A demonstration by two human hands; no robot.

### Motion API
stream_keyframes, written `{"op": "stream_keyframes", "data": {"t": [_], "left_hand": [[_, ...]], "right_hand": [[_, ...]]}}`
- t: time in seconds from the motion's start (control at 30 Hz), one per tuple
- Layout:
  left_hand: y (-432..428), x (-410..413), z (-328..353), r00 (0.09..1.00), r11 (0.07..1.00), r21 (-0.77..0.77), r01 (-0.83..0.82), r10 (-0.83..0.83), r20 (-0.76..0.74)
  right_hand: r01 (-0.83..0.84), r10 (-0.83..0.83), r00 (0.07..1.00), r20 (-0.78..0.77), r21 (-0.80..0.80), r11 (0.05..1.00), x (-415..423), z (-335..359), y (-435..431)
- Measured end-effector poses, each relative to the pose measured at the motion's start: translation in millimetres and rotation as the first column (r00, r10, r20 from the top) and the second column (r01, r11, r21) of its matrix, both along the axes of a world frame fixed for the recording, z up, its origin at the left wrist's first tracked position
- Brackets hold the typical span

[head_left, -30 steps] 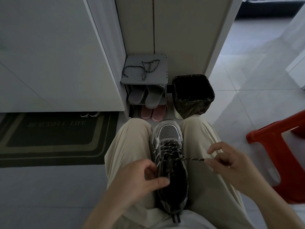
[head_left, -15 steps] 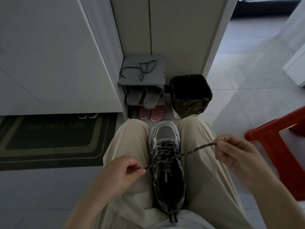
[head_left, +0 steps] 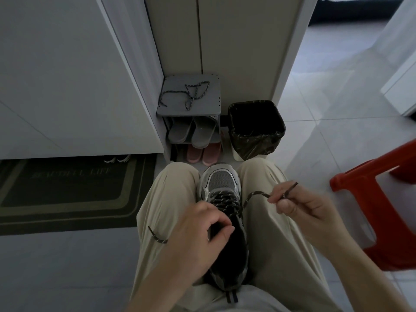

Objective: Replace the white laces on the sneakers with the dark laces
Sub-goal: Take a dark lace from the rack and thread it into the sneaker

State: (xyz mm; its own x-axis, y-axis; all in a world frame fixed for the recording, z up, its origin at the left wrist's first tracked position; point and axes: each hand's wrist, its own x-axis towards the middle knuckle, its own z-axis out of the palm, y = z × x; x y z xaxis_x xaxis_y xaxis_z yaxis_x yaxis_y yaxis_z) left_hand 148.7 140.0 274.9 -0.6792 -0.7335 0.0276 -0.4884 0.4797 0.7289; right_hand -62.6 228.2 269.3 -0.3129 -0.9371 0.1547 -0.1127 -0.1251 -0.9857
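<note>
Your right hand pinches the dark lace near its tip, thumb against forefinger; the tip pokes out just past the fingers. From there the lace curves left to the top eyelets of the grey sneaker, wedged toe-out between your thighs. Your left hand curls over the sneaker's collar, thumb tip meeting forefinger; can't tell what it pinches. The other lace end lies on your thigh, left of that hand. A second dark lace sits on the shoe rack, well beyond both hands.
</note>
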Motion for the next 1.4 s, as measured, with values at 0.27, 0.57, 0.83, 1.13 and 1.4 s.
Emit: {"op": "stream_keyframes", "data": {"t": [0.27, 0.57, 0.83, 1.13, 1.4], "left_hand": [[8.0, -3.5, -20.0, 0.996, 0.989, -0.143, 0.023, -0.011, 0.085], [8.5, -10.2, -29.9, 0.994, 0.986, -0.168, -0.020, 0.038, 0.105], [9.0, -12.1, -37.6, 0.998, 0.990, -0.125, -0.063, 0.065, 0.013], [8.0, -16.8, -45.3, 0.993, 0.987, -0.108, -0.116, 0.113, -0.033], [12.4, 10.6, -34.5, 0.981, 0.980, -0.072, -0.183, 0.177, -0.080]], "right_hand": [[-0.061, 0.076, 0.904, -0.421, 0.049, 0.997, 0.8, -11.0, 0.8], [-0.005, 0.089, 0.426, -0.900, 0.097, 0.995, 7.9, -19.4, -1.7], [-0.012, 0.072, 0.412, -0.908, 0.073, 0.997, 18.7, -19.1, -10.0], [0.157, 0.175, 0.560, -0.810, 0.310, 0.938, 38.2, -18.0, -6.4], [0.209, 0.225, 0.630, -0.743, 0.441, 0.873, 46.6, -11.9, -5.7]]}}
